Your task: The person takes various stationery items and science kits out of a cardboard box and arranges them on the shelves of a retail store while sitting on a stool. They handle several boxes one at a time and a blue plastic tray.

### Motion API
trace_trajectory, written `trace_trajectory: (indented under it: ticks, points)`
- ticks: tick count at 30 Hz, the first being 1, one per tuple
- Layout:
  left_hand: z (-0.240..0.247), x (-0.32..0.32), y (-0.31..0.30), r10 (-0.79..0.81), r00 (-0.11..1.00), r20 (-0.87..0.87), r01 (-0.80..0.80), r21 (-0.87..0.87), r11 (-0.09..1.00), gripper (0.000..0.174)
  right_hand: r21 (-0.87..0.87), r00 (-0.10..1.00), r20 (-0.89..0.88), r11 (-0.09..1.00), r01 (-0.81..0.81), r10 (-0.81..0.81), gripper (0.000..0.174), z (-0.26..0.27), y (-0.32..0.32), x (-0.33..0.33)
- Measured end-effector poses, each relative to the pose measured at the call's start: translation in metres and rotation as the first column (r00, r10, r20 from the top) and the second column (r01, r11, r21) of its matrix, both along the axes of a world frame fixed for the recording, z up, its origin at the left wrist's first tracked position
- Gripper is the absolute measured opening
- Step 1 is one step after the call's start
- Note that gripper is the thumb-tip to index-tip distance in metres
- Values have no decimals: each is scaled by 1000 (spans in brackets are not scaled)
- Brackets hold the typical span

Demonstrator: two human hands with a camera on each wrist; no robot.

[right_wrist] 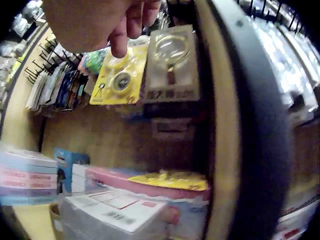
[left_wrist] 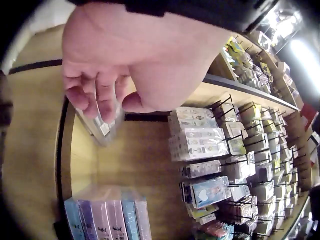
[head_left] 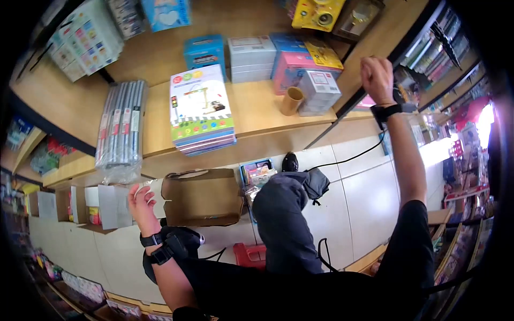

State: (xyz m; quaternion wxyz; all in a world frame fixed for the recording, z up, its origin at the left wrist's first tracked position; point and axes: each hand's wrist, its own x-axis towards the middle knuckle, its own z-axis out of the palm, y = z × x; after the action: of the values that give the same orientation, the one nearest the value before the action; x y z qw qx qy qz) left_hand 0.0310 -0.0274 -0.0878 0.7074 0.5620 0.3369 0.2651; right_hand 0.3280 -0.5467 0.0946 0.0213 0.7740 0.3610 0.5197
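- wrapped bundle (head_left: pixel 120 125): looks light to middling in weight. Long flat packs that seem fairly stiff, inside clear film. The film looks slick and loose, so the bundle will likely slip or sag if lifted by the wrap alone.
- best hold, as a guess: around the body near the middle, or under the lower end. Not by the bunched film tail.
- left hand (head_left: pixel 140 206): grip pressed together, fingertips and thumb pinching the clear film at the bundle's lower end. The left wrist view shows the fingers curled onto the plastic.
- right hand (head_left: pixel 377 77): raised at the dark upright (right_wrist: pixel 250 125) of the shelving, fingers curled. Cannot tell if this grip holds the upright or anything at all.
- where: the bundle lies on the wooden shelf (head_left: pixel 257 107), left of the book stack (head_left: pixel 201 107). Its lower end hangs past the front edge, above an open cardboard box (head_left: pixel 201 198) on the floor.
- looks: grey-silver strips side by side with red-and-white labels. The shiny wrap is crumpled at the bottom.
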Motion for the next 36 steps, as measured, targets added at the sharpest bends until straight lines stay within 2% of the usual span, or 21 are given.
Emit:
trace_trajectory:
  ticks: [2, 6, 8, 9, 11, 13, 14, 15, 16, 17, 18, 19, 20, 23, 25, 26, 28, 29, 31, 32, 36]
  points:
    - [0, -3, 2, -5, 1000, -9, 5, -1, 1000, 30, 21, 1000, 26, 1000, -7, 7, 18, 9, -21, -3]
    - [1, 7, -8, -54, 998, -36, 54, 10, 998, 33, -2, 981, 45, 982, 189, -188, 17, 62, -110, -38]
    - [0, 4, -8, -22, 998, -59, 23, 10, 1000, 33, 6, 968, 78, 971, 241, -240, 16, 73, -124, -49]
    - [2, 4, -8, -26, 998, -56, 26, 17, 1000, 33, 21, 966, 0, 966, 257, -257, 18, 86, -133, -74]
    - [-8, 5, -9, -27, 997, -71, 28, 6, 1000, 31, 31, 985, -52, 985, 169, -168, 24, 94, -131, -92]
    - [-12, 4, -16, -21, 999, -45, 22, 17, 1000, 28, 224, 964, -264, 972, 75, -14, 29, 101, -109, -126]
    - [-26, 3, -9, -77, 997, 19, 77, -11, 997, 27, 342, 846, -518, 937, 67, 128, 30, 117, -71, -144]
    - [-6, 4, -22, -30, 999, 13, 31, -36, 999, 26, 341, 832, -544, 935, 101, 109, 30, 127, -62, -155]
    - [-9, 4, -22, -53, 999, -1, 53, -3, 999, 27, 377, 773, -603, 924, 60, 196, 31, 137, -42, -164]
    - [-11, 7, -21, -106, 994, -4, 106, -34, 994, 27, 621, 362, -692, 771, -144, 625, 35, 158, -10, -173]
    - [-12, 10, -25, -103, 995, 8, 103, -36, 994, 28, 622, 395, -682, 772, -130, 616, 38, 155, -11, -170]
    - [1, 12, -33, -132, 991, -18, 131, -42, 990, 29, 710, 173, -664, 686, -159, 728, 38, 168, 6, -174]
    - [-7, 12, -32, -142, 989, 49, 144, -39, 989, 30, 863, 61, -451, 452, -224, 890, 39, 179, 70, -187]
    - [-3, 7, -26, -138, 987, 84, 144, -58, 988, 30, 966, -264, -217, 168, -195, 940, 38, 182, 133, -185]
    - [-7, 11, -33, -170, 984, 60, 174, -78, 982, 32, 998, -427, 6, -35, -60, 904, 33, 170, 178, -174]
    - [-5, 9, -30, -164, 985, 56, 168, -84, 982, 32, 988, -430, 149, -117, 99, 891, 29, 145, 211, -164]
    - [-3, 9, -33, -158, 986, 50, 161, -75, 984, 33, 973, -470, 210, -136, 185, 858, 22, 130, 229, -164]
    - [-3, 8, -27, -132, 989, 63, 138, -89, 986, 33, 918, -343, 237, -94, 385, 909, 18, 87, 247, -155]
    - [5, 8, -29, -163, 986, 23, 164, -74, 984, 35, 890, -376, 238, -45, 454, 896, 15, 64, 252, -152]
    - [8, 4, -28, -167, 980, 110, 175, -72, 982, 38, 823, -282, 152, 37, 567, 947, 15, 23, 250, -143]
    - [8, 6, -20, -171, 981, 86, 175, -41, 984, 42, 749, -192, 46, 93, 656, 980, 17, -19, 240, -153]
